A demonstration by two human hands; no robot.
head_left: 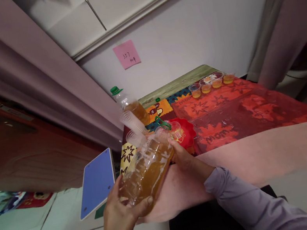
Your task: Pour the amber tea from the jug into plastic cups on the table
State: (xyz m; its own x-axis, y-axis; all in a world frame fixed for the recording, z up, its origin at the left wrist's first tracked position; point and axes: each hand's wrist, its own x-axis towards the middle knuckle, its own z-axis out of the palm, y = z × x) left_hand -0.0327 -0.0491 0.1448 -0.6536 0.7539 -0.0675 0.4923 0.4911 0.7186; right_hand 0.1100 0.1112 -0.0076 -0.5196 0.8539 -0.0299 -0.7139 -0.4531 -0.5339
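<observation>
A large clear bottle point(149, 169) of amber liquid is tilted, its neck toward the upper right. Wrapped round its base is my left hand point(125, 211). My right hand point(182, 155) grips it near the neck. The bottle's mouth is beside a clear plastic cup point(176, 127) over a red scalloped plate point(188, 132); whether liquid flows is too small to tell. Behind stands a second bottle point(136, 110) with a green cap and amber liquid. Stacked clear cups point(132, 122) lean between the two bottles.
Several cups with amber liquid point(206, 88) stand in a row at the table's back right. A small green cap point(157, 99) lies near the back edge. The patterned tablecloth point(222, 118) looks wet in places. A blue board point(95, 182) is left of the table.
</observation>
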